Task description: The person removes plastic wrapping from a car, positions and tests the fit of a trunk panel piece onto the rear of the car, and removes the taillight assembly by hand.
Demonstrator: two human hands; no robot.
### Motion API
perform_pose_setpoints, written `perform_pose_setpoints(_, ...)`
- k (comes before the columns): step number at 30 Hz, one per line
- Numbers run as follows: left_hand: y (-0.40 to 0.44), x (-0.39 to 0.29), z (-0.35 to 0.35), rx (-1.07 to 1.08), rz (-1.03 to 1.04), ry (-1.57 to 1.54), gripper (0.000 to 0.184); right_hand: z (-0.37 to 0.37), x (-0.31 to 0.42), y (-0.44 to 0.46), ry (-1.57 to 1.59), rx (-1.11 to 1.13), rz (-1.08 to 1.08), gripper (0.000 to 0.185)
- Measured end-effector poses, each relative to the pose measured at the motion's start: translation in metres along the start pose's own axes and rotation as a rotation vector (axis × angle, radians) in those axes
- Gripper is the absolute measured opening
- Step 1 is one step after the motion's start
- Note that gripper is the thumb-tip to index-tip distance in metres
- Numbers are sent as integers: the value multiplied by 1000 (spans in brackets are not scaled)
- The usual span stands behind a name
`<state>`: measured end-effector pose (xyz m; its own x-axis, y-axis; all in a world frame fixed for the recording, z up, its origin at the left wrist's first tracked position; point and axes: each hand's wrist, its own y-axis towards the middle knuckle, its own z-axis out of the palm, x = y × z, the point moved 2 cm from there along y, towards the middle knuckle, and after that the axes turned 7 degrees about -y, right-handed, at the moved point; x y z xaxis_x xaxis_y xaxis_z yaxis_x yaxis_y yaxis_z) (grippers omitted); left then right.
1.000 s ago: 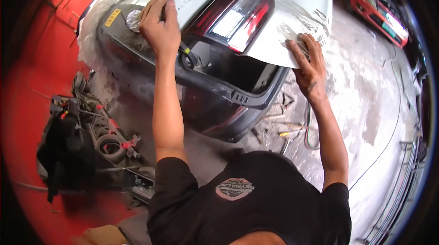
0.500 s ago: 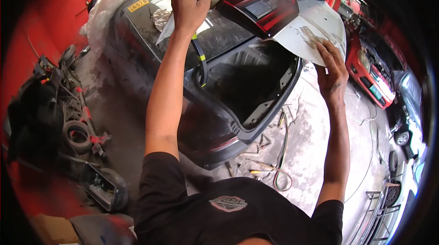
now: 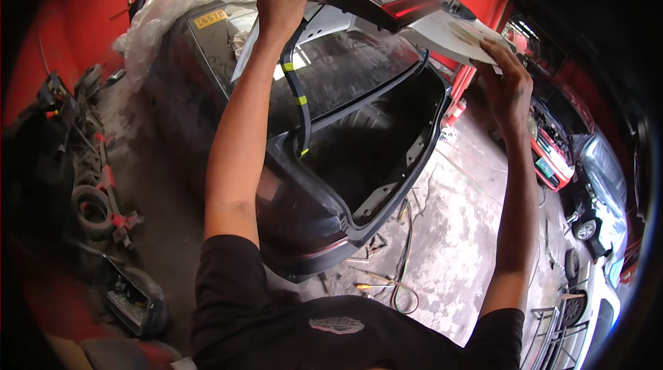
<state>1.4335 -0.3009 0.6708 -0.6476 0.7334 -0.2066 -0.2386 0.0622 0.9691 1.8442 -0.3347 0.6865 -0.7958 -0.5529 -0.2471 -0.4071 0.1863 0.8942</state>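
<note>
A white trunk lid point(image 3: 442, 37) with a dark red tail light point(image 3: 387, 3) is tilted up above the open trunk of a dark car point(image 3: 293, 221). My left hand point(image 3: 284, 3) is closed at the lid's left edge; its fingertips are partly hidden. At the lower right corner, my right hand point(image 3: 510, 83) grips the lid, with fingers on top and the thumb under the edge. A black cable sleeve with yellow tape bands point(image 3: 301, 101) runs from the lid down to the trunk. The trunk's inside is mostly in shadow.
Clear plastic sheeting point(image 3: 162, 21) covers the car's far side. Car parts and a tire point(image 3: 93, 211) lie along the left wall. Hoses point(image 3: 406, 259) and tools lie on the floor behind the bumper. A red car point(image 3: 552, 163) and a white vehicle point(image 3: 583, 328) stand at right.
The trunk lid has swung higher and away, showing more of the rear window and trunk opening. Both hands stay on it. The camera view has shifted slightly.
</note>
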Motion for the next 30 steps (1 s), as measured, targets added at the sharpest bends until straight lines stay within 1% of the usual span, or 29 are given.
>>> perform_pose_setpoints(4, 9, 4, -10, 14, -16, -25, 36, 6, -2, 28, 41, 18, 1, 33)
perform_pose_setpoints(7, 13, 12, -14, 71, -134, -139, 36, 7, 1, 45, 78, 42, 9, 32)
perform_pose_setpoints(10, 13, 1, -17, -39, -51, -92, 38, 10, -2, 58, 69, 29, -8, 33)
perform_pose_setpoints(13, 15, 19, -21, 13, -13, -38, 36, 12, -2, 68, 91, 51, 12, 32)
perform_pose_setpoints(14, 13, 16, -23, 24, -51, -77, 37, 12, -1, 71, 104, 62, 26, 32)
perform_pose_setpoints(16, 9, 4, -27, 49, -129, -157, 42, 13, 0, 75, 131, 88, 60, 31)
perform_pose_setpoints(17, 7, 3, -30, 66, 40, 39, 57, 14, -1, 77, 122, 80, 46, 31)
perform_pose_setpoints(20, -1, -6, -31, 84, 89, 135, 62, 17, -2, 80, 100, 65, 19, 31)
perform_pose_setpoints(21, 0, -11, -31, 80, 97, 137, 67, 17, -2, 82, 94, 67, 16, 31)
perform_pose_setpoints(24, -3, -7, -27, 52, 197, 301, 64, 16, -1, 87, 96, 92, 44, 31)
perform_pose_setpoints(27, 1, -1, -30, 123, 89, 255, 59, 17, -3, 91, 113, 112, 59, 31)
perform_pose_setpoints(30, 3, 1, -33, 78, 59, 188, 53, 17, -3, 96, 115, 137, 96, 31)
